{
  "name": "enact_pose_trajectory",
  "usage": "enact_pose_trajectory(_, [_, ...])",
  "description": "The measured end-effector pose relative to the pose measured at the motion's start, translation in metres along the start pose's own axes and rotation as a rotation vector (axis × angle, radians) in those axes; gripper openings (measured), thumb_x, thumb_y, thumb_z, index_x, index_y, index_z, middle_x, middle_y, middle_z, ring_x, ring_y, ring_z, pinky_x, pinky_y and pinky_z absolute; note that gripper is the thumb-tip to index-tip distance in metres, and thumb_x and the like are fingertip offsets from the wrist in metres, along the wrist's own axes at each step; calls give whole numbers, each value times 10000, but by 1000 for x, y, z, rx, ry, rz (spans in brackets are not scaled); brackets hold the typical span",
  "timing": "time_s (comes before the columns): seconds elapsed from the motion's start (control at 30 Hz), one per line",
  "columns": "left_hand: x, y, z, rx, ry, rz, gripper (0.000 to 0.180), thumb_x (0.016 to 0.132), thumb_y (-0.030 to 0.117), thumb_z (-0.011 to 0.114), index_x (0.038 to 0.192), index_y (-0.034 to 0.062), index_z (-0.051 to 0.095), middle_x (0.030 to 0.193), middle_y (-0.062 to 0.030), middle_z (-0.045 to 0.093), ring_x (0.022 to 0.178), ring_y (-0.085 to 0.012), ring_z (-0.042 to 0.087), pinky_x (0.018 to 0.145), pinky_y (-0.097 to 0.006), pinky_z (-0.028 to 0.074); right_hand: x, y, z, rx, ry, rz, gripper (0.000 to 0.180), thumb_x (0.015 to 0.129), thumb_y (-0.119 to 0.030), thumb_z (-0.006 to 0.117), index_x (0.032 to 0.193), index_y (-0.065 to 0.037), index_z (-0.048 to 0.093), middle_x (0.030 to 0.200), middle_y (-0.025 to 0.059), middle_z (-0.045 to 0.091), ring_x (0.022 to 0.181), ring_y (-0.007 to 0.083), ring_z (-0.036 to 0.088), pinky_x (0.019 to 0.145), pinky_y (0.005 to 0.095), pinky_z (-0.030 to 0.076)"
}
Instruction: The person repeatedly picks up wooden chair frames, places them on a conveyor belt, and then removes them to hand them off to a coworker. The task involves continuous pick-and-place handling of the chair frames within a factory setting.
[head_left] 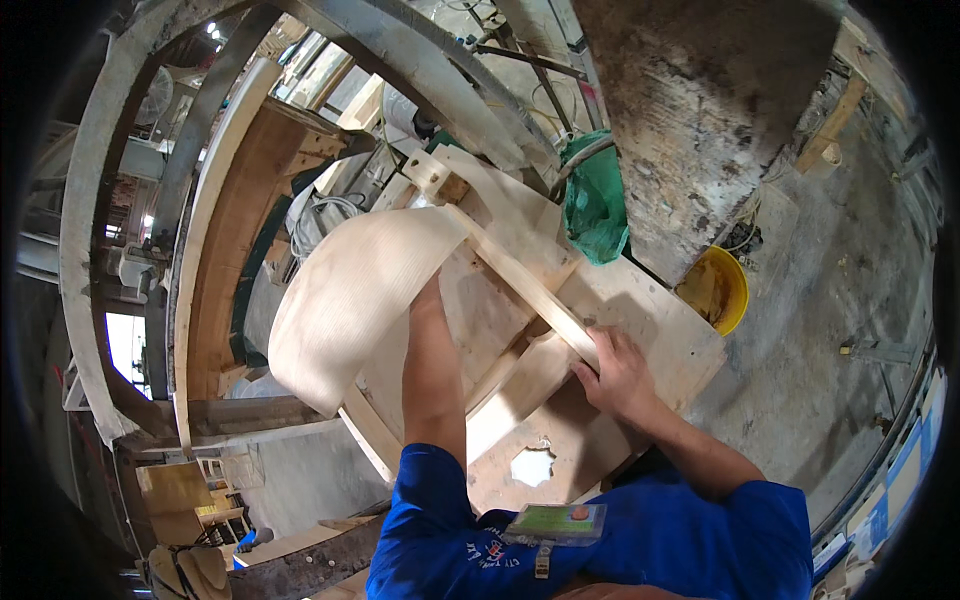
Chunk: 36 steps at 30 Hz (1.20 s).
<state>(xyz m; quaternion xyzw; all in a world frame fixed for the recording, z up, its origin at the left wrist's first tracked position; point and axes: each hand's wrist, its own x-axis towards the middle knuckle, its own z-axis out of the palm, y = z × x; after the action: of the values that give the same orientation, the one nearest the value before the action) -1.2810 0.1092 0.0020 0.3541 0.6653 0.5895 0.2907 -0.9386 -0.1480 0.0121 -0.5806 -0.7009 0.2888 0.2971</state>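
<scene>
Head view: left hand [428,300] gripping curved veneer sheet [345,300] mid-frame, fingers hidden; right hand [612,368] fingers pinching wooden strip [525,285]; probably aligning parts; steady pressing needed next.

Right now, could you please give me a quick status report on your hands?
Left hand under curved pale veneer sheet. Right hand on long wooden slat. Green bag beyond.

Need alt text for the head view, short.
Seen from above, a person in a blue shirt presses their right hand on a long wooden strip across a plywood workpiece, while their left hand reaches under a curved veneer sheet. A yellow bucket and green bag sit beyond.
</scene>
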Motion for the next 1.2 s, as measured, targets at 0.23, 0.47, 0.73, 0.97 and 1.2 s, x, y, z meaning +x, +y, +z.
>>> enact_pose_trajectory(0.23, [-26,7,-17,-249,126,-14,164,970,155,696,1093,49,680,921,-19,688,709,-117,607,654,-269,513,-2,-10,-11,101,-14,63,656,898,-289,743,1426,-6,474,1331,240,566,1225,429,564,1054,514,454])
enact_pose_trajectory(0.47, [-186,10,34,126,-49,228,100,972,112,685,1008,20,704,895,-37,697,771,-97,620,656,-260,511,1,0,-6,97,27,78,669,903,-296,735,1441,-7,462,1310,250,565,1214,442,564,1050,525,450])
enact_pose_trajectory(0.73, [-186,60,137,405,-453,383,219,959,112,632,1136,30,732,986,-159,760,862,-194,738,788,-316,560,-5,-4,-4,105,71,-44,629,902,-292,723,1401,6,484,1286,254,579,1152,454,592,989,537,482])
enact_pose_trajectory(0.97, [-216,59,51,236,-374,265,269,1003,174,653,1201,3,716,1021,-130,772,920,-151,709,835,-305,554,-2,6,4,126,102,5,640,893,-333,751,1381,-7,494,1242,258,592,1163,453,583,1013,530,469])
enact_pose_trajectory(1.2, [-316,56,-229,670,139,158,272,1009,117,637,1251,0,682,1042,-112,754,940,-160,704,835,-291,567,-16,22,-3,141,-21,64,768,847,-392,806,1419,13,493,1303,279,615,1216,444,595,1047,492,483])
